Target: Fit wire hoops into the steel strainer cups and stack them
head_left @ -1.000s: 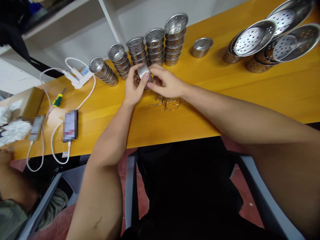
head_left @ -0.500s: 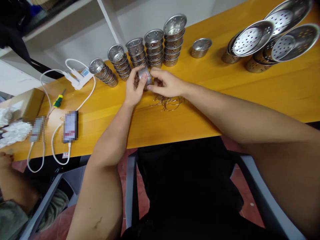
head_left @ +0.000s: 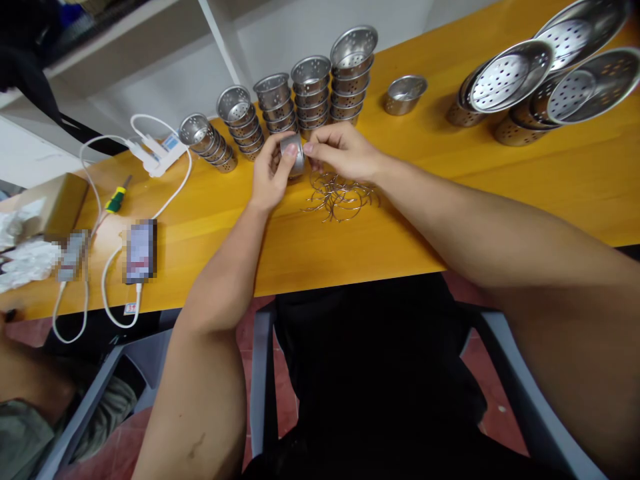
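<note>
My left hand (head_left: 274, 170) is wrapped round a small metal cup (head_left: 299, 157), thumb on its side, holding it tilted on its side just above the table. My right hand (head_left: 345, 152) is closed in a pinch at the cup's open rim; whatever sits between its fingertips is too small to make out. Below the right hand lies a tangled pile of thin wire rings (head_left: 343, 200). Behind both hands stand several stacks of perforated metal cups (head_left: 311, 90). One single metal cup (head_left: 406, 97) sits apart, to the right of these stacks.
Large perforated metal bowls (head_left: 510, 77) are stacked at the far right. On the left are a power strip (head_left: 163, 159), a screwdriver (head_left: 116, 199), a cabled phone (head_left: 141, 252) and a cardboard box (head_left: 63, 203). Another person's arm (head_left: 30, 367) shows at the lower left.
My right hand has drawn slightly back and its fingers have come together at the cup's rim. More of the wire pile shows. The left hand keeps its hold on the cup.
</note>
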{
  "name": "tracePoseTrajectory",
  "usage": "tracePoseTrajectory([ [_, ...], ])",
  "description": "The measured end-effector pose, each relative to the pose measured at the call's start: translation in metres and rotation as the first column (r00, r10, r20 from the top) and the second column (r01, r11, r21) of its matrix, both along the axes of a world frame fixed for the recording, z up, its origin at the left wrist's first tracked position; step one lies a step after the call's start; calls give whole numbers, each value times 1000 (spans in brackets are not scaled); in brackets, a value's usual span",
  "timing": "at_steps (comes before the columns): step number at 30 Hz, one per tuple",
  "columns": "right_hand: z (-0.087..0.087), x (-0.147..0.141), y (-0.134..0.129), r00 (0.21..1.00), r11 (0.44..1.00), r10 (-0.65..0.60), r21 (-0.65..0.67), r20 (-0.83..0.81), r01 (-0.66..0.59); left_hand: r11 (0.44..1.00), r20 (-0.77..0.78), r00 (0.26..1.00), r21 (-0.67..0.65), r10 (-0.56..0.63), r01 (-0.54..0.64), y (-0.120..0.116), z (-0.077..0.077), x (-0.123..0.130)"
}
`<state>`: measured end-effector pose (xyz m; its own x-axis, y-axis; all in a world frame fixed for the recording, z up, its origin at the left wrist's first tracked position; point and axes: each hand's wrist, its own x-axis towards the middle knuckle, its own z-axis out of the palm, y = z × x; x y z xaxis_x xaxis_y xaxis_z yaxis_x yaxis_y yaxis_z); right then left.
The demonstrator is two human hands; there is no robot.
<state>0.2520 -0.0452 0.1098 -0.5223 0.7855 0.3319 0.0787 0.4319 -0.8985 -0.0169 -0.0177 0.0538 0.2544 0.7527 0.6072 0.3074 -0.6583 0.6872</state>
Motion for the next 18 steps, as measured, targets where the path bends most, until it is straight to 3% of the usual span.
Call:
tracePoseTrajectory([
  [4,6,-1,-5,998,999,-35,-26,49,36,1000,9,1000,-10,0,0,-1,1,0],
  [13,-1,-8,1,989,991,-119,68,92,113,996,2,997,-37,76,-75,-7,8,5],
  [18,-6,-10,7,994,994,-107,18,13,107,994,25,996,-67,86,-84,-7,8,6],
])
